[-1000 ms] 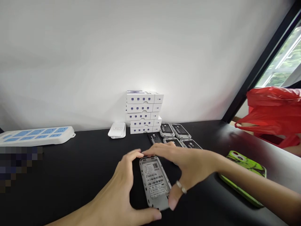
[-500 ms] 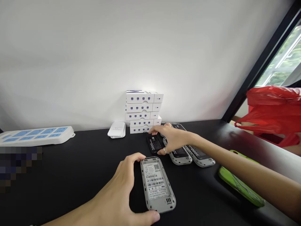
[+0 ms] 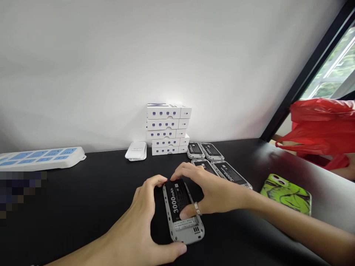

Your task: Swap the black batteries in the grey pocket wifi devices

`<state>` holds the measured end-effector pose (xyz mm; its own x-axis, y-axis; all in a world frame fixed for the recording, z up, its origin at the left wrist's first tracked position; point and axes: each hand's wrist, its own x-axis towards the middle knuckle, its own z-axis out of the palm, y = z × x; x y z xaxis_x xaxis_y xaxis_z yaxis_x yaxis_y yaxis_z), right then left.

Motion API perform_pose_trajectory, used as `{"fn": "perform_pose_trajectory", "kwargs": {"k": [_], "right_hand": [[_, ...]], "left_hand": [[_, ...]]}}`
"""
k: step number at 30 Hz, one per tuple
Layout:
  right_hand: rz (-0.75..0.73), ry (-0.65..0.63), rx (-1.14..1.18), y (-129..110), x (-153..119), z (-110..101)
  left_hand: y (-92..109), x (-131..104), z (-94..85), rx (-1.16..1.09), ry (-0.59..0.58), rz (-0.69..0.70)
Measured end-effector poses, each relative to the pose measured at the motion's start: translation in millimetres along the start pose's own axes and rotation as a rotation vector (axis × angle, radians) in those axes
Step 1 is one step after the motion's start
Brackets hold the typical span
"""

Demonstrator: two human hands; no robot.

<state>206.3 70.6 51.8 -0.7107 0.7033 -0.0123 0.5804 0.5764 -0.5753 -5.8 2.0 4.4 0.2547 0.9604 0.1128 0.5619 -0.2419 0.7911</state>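
Toward the near edge of the worktop (image 3: 83, 207), our left hand (image 3: 141, 221) clasps the grey device shell (image 3: 186, 236) end to end; our right hand (image 3: 209, 190) pinches the 3000mAh battery (image 3: 177, 199) over it.

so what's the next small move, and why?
Probably ease the battery down into the case with the right hand: fingers and thumb have it over the recess, and the printed label shows below the battery's lower edge, so it may not be seated. The left hand spans the case end to end, which should steady it.
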Motion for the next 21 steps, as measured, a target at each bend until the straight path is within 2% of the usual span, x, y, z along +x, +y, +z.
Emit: {"fn": "perform_pose_trajectory", "kwargs": {"k": [3, 7, 14, 21], "right_hand": [[-0.037, 0.015, 0.025, 1.1, -5.3, 0.0], [-0.046, -0.032, 0.042, -0.9, -14.4, 1.3], [-0.083, -0.067, -0.080, -14.6, -28.2, 12.5], [0.071, -0.144, -0.150, -11.1, -72.7, -1.6]], "left_hand": [[1.1, 0.0, -0.3, 0.002, -0.008, 0.012], [2.9, 0.1, -1.2, 0.024, -0.017, -0.024], [-0.6, 1.3, -4.3, -0.018, -0.051, 0.020], [1.9, -0.1, -5.6, -0.029, -0.036, 0.057]]}}
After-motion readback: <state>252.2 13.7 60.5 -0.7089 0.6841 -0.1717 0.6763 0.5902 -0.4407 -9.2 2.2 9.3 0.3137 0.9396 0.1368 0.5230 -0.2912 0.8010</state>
